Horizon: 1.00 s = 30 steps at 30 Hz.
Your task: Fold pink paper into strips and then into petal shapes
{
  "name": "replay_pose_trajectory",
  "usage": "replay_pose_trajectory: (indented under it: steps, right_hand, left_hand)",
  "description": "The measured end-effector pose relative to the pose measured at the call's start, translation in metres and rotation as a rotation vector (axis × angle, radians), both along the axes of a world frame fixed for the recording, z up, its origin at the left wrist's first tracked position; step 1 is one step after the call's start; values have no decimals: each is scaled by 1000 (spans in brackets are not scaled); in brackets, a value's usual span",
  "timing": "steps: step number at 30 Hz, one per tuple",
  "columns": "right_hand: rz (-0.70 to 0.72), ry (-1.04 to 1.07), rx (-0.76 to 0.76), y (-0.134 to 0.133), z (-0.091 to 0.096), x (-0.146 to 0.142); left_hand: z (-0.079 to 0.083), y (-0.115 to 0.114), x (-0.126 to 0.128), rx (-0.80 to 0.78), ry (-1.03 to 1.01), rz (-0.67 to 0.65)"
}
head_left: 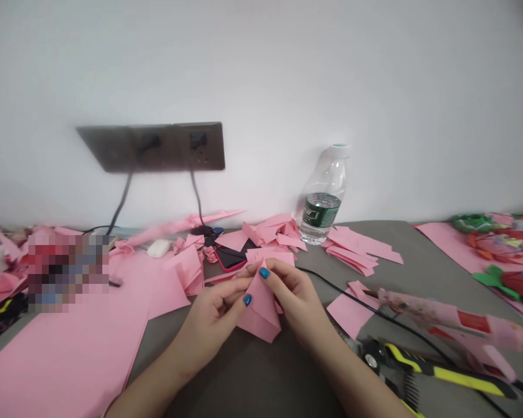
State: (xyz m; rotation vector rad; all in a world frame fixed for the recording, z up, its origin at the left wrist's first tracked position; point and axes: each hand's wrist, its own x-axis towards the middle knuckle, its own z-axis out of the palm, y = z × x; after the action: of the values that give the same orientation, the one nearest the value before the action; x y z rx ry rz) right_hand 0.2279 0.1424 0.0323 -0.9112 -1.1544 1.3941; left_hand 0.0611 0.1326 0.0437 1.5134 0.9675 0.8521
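Note:
A piece of pink paper point(261, 316), partly folded, is held up between both hands above the grey table. My left hand point(215, 310) pinches its left side, thumb in front and fingers behind. At the paper's narrow top, my right hand point(294, 287) grips it with the thumb pressed on the fold. The fingers behind the paper are partly hidden. Just beyond the hands, a phone with a pink edge point(230, 258) lies among loose pink paper pieces point(272, 229).
Pink sheets point(82, 342) cover the left side. A water bottle point(322, 203) stands by the wall. At right lie a pink glue gun point(453, 319), yellow-and-black pliers point(444, 371), a black cord point(344, 287) and paper flowers point(501, 247). Two plugs sit in the wall socket panel point(169, 154).

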Motion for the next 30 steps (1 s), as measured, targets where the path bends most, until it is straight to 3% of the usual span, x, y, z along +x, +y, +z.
replay_pose_trajectory:
  steps: [20,30]
  right_hand:
    - [7,216,-107,2,-6,2]
    - [-31,209,-179,3,-4,2]
  left_hand:
    - [0,-2,-1,112,139,36]
    - [0,-1,-1,81,70,25]
